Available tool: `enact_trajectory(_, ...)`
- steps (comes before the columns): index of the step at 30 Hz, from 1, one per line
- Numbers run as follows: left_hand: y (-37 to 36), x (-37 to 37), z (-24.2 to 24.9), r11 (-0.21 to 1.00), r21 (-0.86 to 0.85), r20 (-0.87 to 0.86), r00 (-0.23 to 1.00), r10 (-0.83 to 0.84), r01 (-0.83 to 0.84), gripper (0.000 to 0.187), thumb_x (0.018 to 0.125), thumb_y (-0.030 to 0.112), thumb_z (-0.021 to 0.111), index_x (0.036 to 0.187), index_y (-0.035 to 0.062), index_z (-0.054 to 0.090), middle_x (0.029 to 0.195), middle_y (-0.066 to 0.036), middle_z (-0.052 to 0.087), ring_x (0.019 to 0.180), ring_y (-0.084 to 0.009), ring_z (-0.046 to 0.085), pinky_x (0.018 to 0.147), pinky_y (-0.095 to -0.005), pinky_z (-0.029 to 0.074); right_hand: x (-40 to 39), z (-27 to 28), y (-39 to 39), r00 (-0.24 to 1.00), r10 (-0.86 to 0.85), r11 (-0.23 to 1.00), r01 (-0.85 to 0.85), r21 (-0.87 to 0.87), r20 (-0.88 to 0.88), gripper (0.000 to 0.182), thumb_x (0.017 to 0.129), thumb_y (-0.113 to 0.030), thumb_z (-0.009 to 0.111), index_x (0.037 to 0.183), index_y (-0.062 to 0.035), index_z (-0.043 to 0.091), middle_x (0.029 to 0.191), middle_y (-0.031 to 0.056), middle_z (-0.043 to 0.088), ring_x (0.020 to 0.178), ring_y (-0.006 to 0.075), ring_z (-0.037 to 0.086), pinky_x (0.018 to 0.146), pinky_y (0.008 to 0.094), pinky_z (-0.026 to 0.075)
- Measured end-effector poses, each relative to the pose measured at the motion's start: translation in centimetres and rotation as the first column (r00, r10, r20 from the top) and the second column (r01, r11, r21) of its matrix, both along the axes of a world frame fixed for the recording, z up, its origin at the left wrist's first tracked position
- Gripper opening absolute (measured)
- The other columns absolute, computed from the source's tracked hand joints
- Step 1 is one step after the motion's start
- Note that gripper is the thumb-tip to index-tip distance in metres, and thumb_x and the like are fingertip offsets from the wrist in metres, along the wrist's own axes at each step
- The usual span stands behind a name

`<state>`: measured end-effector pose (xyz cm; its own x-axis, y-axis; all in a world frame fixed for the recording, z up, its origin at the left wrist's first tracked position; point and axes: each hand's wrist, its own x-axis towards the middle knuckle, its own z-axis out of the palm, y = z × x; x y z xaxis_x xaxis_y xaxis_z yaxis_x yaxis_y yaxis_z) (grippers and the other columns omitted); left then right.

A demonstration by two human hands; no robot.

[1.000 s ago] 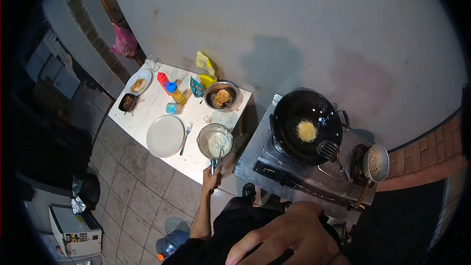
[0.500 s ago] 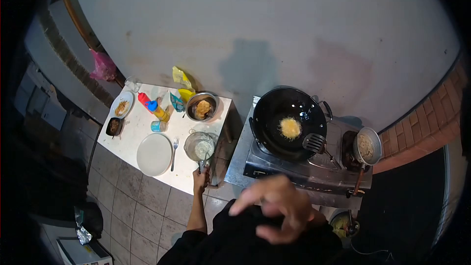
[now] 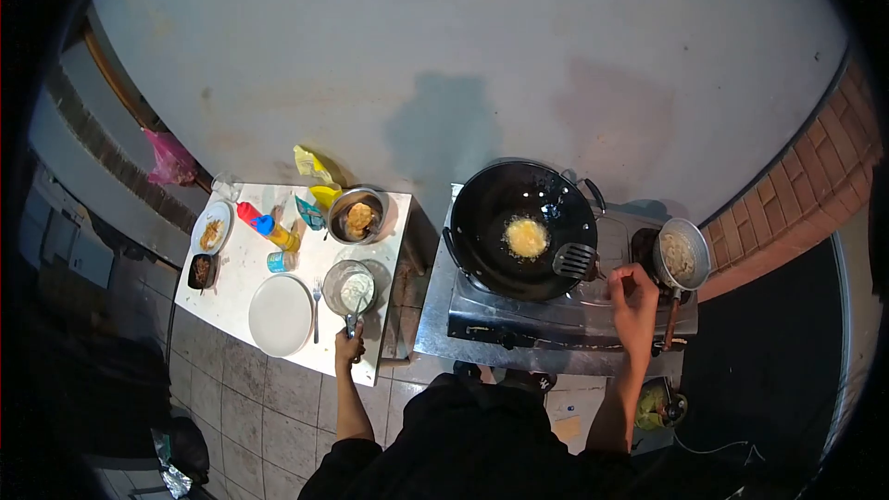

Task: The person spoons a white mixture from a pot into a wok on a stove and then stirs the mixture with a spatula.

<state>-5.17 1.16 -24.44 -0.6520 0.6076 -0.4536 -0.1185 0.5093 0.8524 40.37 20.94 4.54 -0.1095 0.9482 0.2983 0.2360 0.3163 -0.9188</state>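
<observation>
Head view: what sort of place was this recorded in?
Most likely a kitchen, though whether home or business I can't tell. A wok with food frying sits on a metal stove, and the table alongside holds bottles and a plate.

Right of centre the wok (image 3: 477,231) is black, its patty (image 3: 527,238) golden-yellow; at left the desk (image 3: 239,268) is white, one squeeze bottle (image 3: 247,212) red, the mustard-yellow bottle (image 3: 283,238) blue-capped; the far-right brickwork (image 3: 798,183) is orange-brown.

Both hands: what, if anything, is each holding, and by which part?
Left hand: the saucepan, by its handle. Right hand: near the spatula; whether it grips the handle cannot be told.
</observation>
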Motion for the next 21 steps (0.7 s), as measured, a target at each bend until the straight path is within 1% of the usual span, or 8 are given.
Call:
enact_trajectory(2, -0.8, -1.4, -0.9, 0.992, -0.111, -0.14, 0.987, -0.072, 0.056, 0.043, 0.079, 0.039, 0.074, 0.081, -0.0007, 0.058, 0.058, -0.008, 0.058, 0.047, -0.0151, 0.057, 0.044, -0.0307, 0.047, 1.9, -2.1, 1.0, 0.956, -0.066, 0.998, 0.065, 0.014, 0.286, 0.005, 0.091, -0.003, 0.055, 0.092, 0.0022, 0.054, 0.073, 0.0045, 0.056, 0.06, 0.0087, 0.054, 0.057, 0.0235, 0.042)
enact_trajectory(3, -1.9, -3.9, -3.8, 0.969, -0.205, -0.239, 0.953, -0.188, 0.14, 0.055, 0.073, 0.044, 0.078, 0.094, -0.0044, 0.062, 0.066, -0.013, 0.064, 0.059, -0.0211, 0.064, 0.056, -0.0334, 0.052, 2.9, -3.0, 1.1, 0.89, -0.084, 0.996, 0.083, 0.022, 0.447, 0.013, 0.086, 0.003, 0.052, 0.1, 0.0035, 0.053, 0.084, 0.0122, 0.058, 0.071, 0.0213, 0.06, 0.065, 0.0313, 0.047)
enact_trajectory(5, -2.9, -5.1, -0.7, 0.818, -0.543, -0.35, 0.833, -0.428, 0.192, 0.08, 0.063, 0.052, 0.081, 0.113, -0.0049, 0.058, 0.097, -0.023, 0.066, 0.094, -0.0319, 0.064, 0.082, -0.0388, 0.051, 4.1, -5.2, 0.8, 0.819, -0.147, 0.989, 0.109, 0.101, 0.554, 0.021, 0.082, 0.006, 0.05, 0.103, 0.0034, 0.053, 0.093, 0.0165, 0.056, 0.082, 0.0298, 0.059, 0.072, 0.0362, 0.047)
enact_trajectory(6, -3.4, -5.5, 1.6, 0.753, -0.625, -0.368, 0.772, -0.518, 0.207, 0.083, 0.06, 0.052, 0.082, 0.115, -0.0044, 0.056, 0.104, -0.023, 0.064, 0.1, -0.0325, 0.062, 0.087, -0.0394, 0.049, 4.7, -6.5, 0.7, 0.734, -0.203, 0.978, 0.114, 0.177, 0.648, 0.029, 0.078, 0.009, 0.048, 0.106, 0.0034, 0.052, 0.102, 0.0208, 0.054, 0.093, 0.0383, 0.058, 0.079, 0.0411, 0.047)
enact_trajectory(7, -3.1, -5.7, 4.6, 0.719, -0.675, -0.427, 0.706, -0.566, 0.168, 0.08, 0.061, 0.049, 0.082, 0.115, -0.0029, 0.057, 0.101, -0.023, 0.064, 0.097, -0.0317, 0.063, 0.083, -0.0393, 0.05, 5.5, -8.1, 1.0, 0.756, -0.125, 0.99, 0.133, 0.035, 0.643, 0.043, 0.074, 0.011, 0.044, 0.115, 0.0013, 0.049, 0.117, 0.0249, 0.045, 0.109, 0.047, 0.047, 0.089, 0.0472, 0.042)
enact_trajectory(10, 0.4, -1.2, 17.3, 0.971, -0.229, -0.67, 0.713, -0.208, 0.068, 0.037, 0.083, 0.033, 0.069, 0.094, -0.0022, 0.065, 0.072, -0.016, 0.066, 0.06, -0.0266, 0.062, 0.062, -0.0371, 0.05, 6.2, -10.5, 1.5, 0.699, -0.196, 0.957, 0.288, -0.02, 0.688, 0.048, 0.074, 0.011, 0.045, 0.12, -0.0002, 0.045, 0.12, 0.0242, 0.044, 0.109, 0.0455, 0.049, 0.088, 0.0479, 0.043)
enact_trajectory(14, 6.4, 3.1, 23.8, 0.92, 0.234, -0.627, 0.772, -0.104, 0.314, 0.024, 0.092, 0.021, 0.06, 0.094, -0.0025, 0.063, 0.068, -0.004, 0.059, 0.064, -0.0097, 0.056, 0.057, -0.0251, 0.043, 7.2, -14.2, 2.7, 0.624, -0.174, 0.919, 0.38, -0.101, 0.762, 0.053, 0.074, 0.01, 0.046, 0.126, -0.0025, 0.041, 0.126, 0.0233, 0.041, 0.109, 0.0466, 0.05, 0.087, 0.0494, 0.045)
enact_trajectory(21, 15.0, 10.7, 23.1, 0.826, 0.299, -0.402, 0.848, -0.344, 0.477, 0.026, 0.091, 0.024, 0.061, 0.1, -0.0011, 0.061, 0.077, -0.003, 0.058, 0.067, -0.0078, 0.054, 0.058, -0.0229, 0.043, 8.7, -18.1, 4.4, 0.535, -0.24, 0.894, 0.446, -0.03, 0.81, 0.051, 0.079, 0.003, 0.047, 0.129, -0.0021, 0.042, 0.133, 0.0277, 0.04, 0.109, 0.0453, 0.053, 0.09, 0.047, 0.047)
